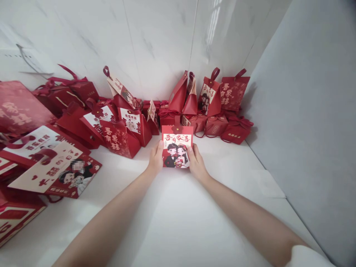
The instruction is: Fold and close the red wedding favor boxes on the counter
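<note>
Between my two hands is a red and cream wedding gift box (177,148) with a cartoon bride and groom on its front and a ribbon loop at the top. My left hand (156,157) grips its left side, the thumb along the edge. On the opposite side my right hand (197,160) holds it the same way, thumb on the front. The box is upright, in front of a row of small red boxes (217,125). Its back and the fingers behind it are hidden. Whether its base touches the white surface (178,218) I cannot tell.
Red gift boxes (119,139) stand to the left, and several more (210,96) sit on the row at the back. A box with a bridal couple (61,170) lies at the near left. Behind is a marbled wall (158,40); a grey panel (311,122) bounds the right.
</note>
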`<state>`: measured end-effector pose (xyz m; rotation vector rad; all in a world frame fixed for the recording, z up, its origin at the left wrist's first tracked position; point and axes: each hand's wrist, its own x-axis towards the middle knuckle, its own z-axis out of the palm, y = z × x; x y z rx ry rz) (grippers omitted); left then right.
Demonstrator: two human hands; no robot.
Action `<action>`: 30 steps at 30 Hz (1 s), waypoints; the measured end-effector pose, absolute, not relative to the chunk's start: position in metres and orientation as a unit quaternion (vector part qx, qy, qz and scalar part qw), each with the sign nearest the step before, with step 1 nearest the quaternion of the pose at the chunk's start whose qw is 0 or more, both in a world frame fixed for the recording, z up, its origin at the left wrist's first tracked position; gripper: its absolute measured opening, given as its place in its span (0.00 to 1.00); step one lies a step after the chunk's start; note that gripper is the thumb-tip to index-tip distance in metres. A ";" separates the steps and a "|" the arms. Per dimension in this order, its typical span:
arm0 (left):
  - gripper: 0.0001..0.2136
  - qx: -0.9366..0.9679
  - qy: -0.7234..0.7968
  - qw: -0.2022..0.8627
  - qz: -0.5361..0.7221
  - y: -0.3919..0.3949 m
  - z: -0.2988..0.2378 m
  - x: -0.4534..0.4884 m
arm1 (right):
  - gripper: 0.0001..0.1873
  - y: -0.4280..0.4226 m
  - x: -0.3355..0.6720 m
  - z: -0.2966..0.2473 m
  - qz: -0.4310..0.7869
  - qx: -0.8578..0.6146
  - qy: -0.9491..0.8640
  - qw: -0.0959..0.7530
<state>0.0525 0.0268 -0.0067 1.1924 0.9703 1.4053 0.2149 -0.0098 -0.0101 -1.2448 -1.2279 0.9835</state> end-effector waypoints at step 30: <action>0.25 0.477 0.421 0.529 0.562 0.031 -0.008 0.051 | 0.24 -0.004 0.216 -0.020 0.433 -0.495 -0.492 0.570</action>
